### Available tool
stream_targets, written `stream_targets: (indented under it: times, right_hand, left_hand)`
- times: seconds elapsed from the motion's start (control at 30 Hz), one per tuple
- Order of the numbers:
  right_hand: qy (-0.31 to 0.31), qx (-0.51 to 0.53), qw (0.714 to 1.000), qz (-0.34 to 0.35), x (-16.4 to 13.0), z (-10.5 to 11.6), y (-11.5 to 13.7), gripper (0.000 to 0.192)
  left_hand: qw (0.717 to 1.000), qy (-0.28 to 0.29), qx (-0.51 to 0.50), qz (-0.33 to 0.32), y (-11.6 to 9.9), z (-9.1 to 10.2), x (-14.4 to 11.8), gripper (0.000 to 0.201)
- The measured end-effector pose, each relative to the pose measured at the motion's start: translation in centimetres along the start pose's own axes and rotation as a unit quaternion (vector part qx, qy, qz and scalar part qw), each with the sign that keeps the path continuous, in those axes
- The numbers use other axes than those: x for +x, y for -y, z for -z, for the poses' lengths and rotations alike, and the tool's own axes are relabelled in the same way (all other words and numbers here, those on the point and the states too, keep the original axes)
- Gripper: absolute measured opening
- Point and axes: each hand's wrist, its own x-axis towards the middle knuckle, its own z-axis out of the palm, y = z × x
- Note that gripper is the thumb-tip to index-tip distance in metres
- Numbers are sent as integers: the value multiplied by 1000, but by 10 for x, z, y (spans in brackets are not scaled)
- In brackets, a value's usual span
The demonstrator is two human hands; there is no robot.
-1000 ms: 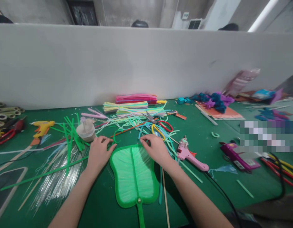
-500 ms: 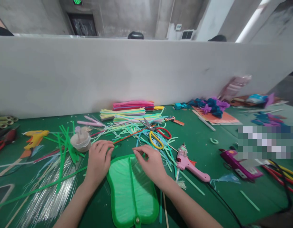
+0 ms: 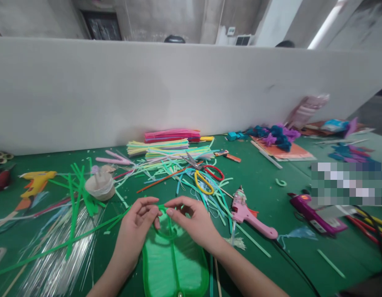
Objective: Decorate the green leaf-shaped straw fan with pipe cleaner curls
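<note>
My left hand [image 3: 140, 218] pinches a green pipe cleaner [image 3: 161, 206] at the top of a green panel. My right hand [image 3: 188, 212] is closed on the same pipe cleaner, its fingertips close to the left ones. Part of the pipe cleaner curves in a loop below my fingers, over the panel. The green panel [image 3: 191, 260] is lobed, with a thick rim, a rib down its middle and a small round bead at the bottom. Its upper edge is partly hidden by my hands.
Scissors [image 3: 195, 165] lie on cut stems ahead. A pink glue gun [image 3: 253, 220] is at right, a yellow one [image 3: 38, 181] at left. Nearer left stand a small cup [image 3: 101, 187] and clear strands [image 3: 67, 251]. Bundled pipe cleaners [image 3: 172, 135] lie by the white partition [image 3: 178, 86].
Both hands have come together above the panel, the left moving right and nearer me. The green pipe cleaner now shows as a loop between them. The view has shifted slightly.
</note>
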Motion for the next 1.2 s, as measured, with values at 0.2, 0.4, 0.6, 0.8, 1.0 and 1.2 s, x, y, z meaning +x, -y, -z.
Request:
stream_targets:
  times: [0.2,0.4,0.6,0.8,1.0,1.2]
  right_hand:
    - [39,54,997,-41,2,0,-3,17]
    - [95,212,968,-99,2,1,-1,20]
    - [119,221,954,-165,1,-1,2,30]
    - [86,193,965,-153,2,1,-1,35]
    - [75,209,964,-146,0,3,-3,31]
    - [64,146,982,-105,0,2,-8,22]
  left_hand:
    - [982,-2,-153,114,-1,-3,-1,35]
    - [990,19,-116,81,1,-3,-3,28]
    - [998,0,57,-9,5,-3,-2,23]
    - [987,32,145,-61,8,0,2,21]
    - [992,91,90,-20,7,1,2,24]
    - [994,80,69,-9,12,-2,2,24]
